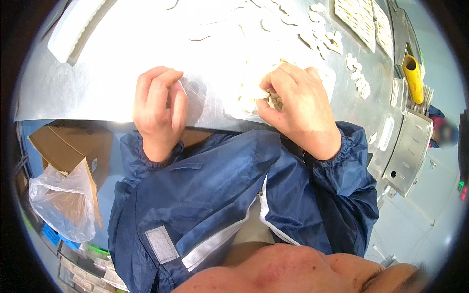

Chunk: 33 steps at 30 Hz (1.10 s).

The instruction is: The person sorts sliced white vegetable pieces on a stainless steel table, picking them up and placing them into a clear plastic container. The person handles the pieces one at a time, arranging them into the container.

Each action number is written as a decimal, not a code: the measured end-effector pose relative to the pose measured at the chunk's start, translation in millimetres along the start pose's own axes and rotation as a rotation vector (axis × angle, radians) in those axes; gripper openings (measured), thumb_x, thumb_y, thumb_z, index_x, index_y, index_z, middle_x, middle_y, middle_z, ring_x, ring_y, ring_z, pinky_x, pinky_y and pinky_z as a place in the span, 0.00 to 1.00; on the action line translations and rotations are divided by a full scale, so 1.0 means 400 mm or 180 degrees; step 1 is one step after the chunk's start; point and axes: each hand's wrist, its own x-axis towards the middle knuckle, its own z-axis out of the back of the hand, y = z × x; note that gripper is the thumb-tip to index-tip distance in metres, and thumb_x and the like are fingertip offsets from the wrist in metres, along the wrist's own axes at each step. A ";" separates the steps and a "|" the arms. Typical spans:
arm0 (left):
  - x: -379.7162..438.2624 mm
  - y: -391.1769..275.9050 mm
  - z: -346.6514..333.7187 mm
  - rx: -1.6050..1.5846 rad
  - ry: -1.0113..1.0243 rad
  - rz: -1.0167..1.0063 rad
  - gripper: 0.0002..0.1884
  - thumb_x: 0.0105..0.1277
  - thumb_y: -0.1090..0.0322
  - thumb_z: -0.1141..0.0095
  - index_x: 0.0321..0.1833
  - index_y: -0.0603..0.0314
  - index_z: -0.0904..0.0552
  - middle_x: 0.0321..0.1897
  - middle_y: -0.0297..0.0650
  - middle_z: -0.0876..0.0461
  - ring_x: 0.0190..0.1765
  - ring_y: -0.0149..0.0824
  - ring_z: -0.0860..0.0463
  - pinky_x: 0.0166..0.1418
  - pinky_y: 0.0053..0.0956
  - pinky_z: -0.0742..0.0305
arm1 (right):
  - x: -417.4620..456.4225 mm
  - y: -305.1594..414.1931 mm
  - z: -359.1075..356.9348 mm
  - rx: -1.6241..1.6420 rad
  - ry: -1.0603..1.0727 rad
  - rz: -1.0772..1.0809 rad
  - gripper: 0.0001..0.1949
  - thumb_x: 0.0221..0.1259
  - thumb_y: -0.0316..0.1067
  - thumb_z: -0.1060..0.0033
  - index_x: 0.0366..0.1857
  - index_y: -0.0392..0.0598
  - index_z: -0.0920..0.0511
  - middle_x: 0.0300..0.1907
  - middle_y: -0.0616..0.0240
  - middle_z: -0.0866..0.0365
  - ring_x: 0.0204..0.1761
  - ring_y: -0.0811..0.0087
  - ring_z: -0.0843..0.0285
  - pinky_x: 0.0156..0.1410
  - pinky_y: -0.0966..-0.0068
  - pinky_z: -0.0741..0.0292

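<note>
My left hand hovers at the front edge of a stainless steel table, its fingers half curled and the thumb close to them. Nothing shows in it, though the palm side is hidden. My right hand reaches down into small pale food pieces heaped in a white tray. Its thumb and index finger touch the pieces; whether one is pinched cannot be made out. Strong glare washes out the table's middle and much of the tray.
Loose curved pale pieces lie scattered to the right. Filled trays stand at the far right, a long white tray at the far left. Below left is a cardboard box with a plastic bag. A yellow tube sits right.
</note>
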 end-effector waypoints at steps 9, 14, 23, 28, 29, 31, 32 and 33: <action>0.004 -0.011 -0.002 0.0008 0.0030 0.0062 0.10 0.66 0.84 0.40 0.47 0.68 0.14 0.46 0.49 0.15 0.44 0.42 0.16 0.46 0.31 0.20 | -0.005 -0.015 -0.017 0.0055 -0.0012 -0.0039 0.12 0.52 0.34 0.23 0.38 0.48 0.19 0.37 0.62 0.19 0.46 0.55 0.19 0.52 0.59 0.29; 0.002 -0.001 -0.003 0.0077 0.0035 -0.0064 0.09 0.67 0.84 0.41 0.48 0.68 0.14 0.46 0.49 0.15 0.45 0.42 0.16 0.47 0.31 0.20 | -0.005 -0.012 -0.022 0.0118 -0.0003 -0.0065 0.12 0.53 0.34 0.23 0.38 0.47 0.19 0.36 0.62 0.19 0.46 0.55 0.18 0.53 0.59 0.29; -0.005 -0.006 -0.003 0.0086 0.0090 0.0103 0.09 0.69 0.83 0.41 0.48 0.68 0.14 0.49 0.47 0.15 0.42 0.37 0.18 0.42 0.27 0.23 | -0.017 -0.028 0.017 0.0044 -0.0244 0.0045 0.12 0.54 0.35 0.24 0.39 0.49 0.19 0.36 0.63 0.19 0.43 0.56 0.19 0.49 0.59 0.29; 0.000 -0.010 0.002 -0.0045 0.0126 0.0155 0.14 0.62 0.88 0.42 0.48 0.68 0.13 0.46 0.49 0.15 0.44 0.43 0.15 0.43 0.31 0.19 | -0.014 -0.018 0.028 0.0140 -0.0166 0.0112 0.12 0.54 0.35 0.25 0.36 0.47 0.21 0.36 0.61 0.20 0.43 0.54 0.19 0.48 0.59 0.29; 0.001 -0.005 0.003 -0.0103 0.0116 0.0093 0.14 0.62 0.88 0.42 0.48 0.68 0.14 0.46 0.49 0.15 0.44 0.43 0.15 0.43 0.30 0.19 | -0.014 -0.016 0.024 0.0155 -0.0153 0.0122 0.12 0.54 0.36 0.25 0.36 0.47 0.21 0.36 0.61 0.20 0.43 0.54 0.19 0.48 0.58 0.29; -0.003 0.001 0.015 -0.0361 0.0071 -0.0068 0.15 0.62 0.88 0.43 0.49 0.67 0.14 0.47 0.49 0.15 0.45 0.43 0.15 0.44 0.30 0.20 | -0.019 -0.022 0.013 0.0195 -0.0131 0.0144 0.12 0.54 0.36 0.25 0.36 0.46 0.21 0.36 0.60 0.20 0.43 0.53 0.19 0.49 0.58 0.28; -0.006 0.000 0.020 -0.0495 0.0050 -0.0149 0.15 0.62 0.89 0.43 0.49 0.67 0.14 0.47 0.49 0.15 0.45 0.42 0.15 0.45 0.30 0.20 | -0.022 -0.025 0.010 0.0197 -0.0127 0.0133 0.12 0.54 0.36 0.25 0.36 0.46 0.20 0.36 0.60 0.20 0.43 0.53 0.19 0.49 0.58 0.28; -0.011 -0.007 0.027 -0.0705 0.0196 -0.0150 0.15 0.62 0.88 0.43 0.49 0.66 0.14 0.47 0.50 0.14 0.46 0.42 0.15 0.46 0.30 0.20 | -0.023 -0.026 0.010 0.0195 -0.0114 0.0134 0.12 0.55 0.36 0.25 0.36 0.46 0.20 0.36 0.60 0.20 0.43 0.53 0.19 0.49 0.57 0.28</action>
